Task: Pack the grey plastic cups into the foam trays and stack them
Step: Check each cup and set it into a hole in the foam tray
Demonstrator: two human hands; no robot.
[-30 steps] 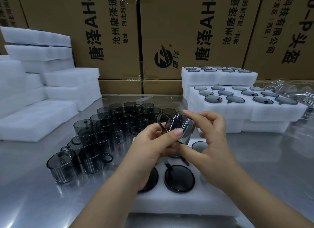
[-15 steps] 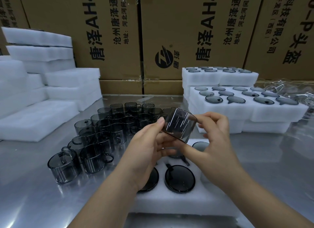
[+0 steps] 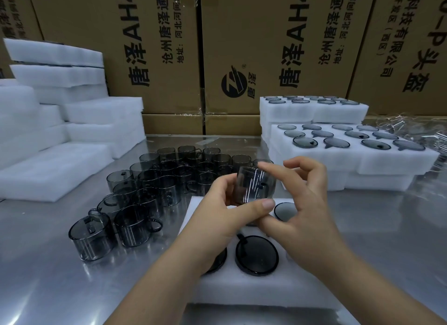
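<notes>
The left hand (image 3: pixel 222 213) holds a grey cup (image 3: pixel 256 186) in the air, just above the foam tray (image 3: pixel 242 291) on the near part of the counter (image 3: pixel 375 228). Its grip is curled round the cup, with the thumb across the front. The right hand (image 3: pixel 307 203) pinches the same cup, forefinger on top and thumb below. Packed cups (image 3: pixel 257 255) sit in the holes of the tray. Loose cups (image 3: pixel 145 191) stand together on the left, and filled trays (image 3: pixel 350 160) are stacked on the right.

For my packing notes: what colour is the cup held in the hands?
The cup is see-through smoky grey; the head view shows it.
</notes>
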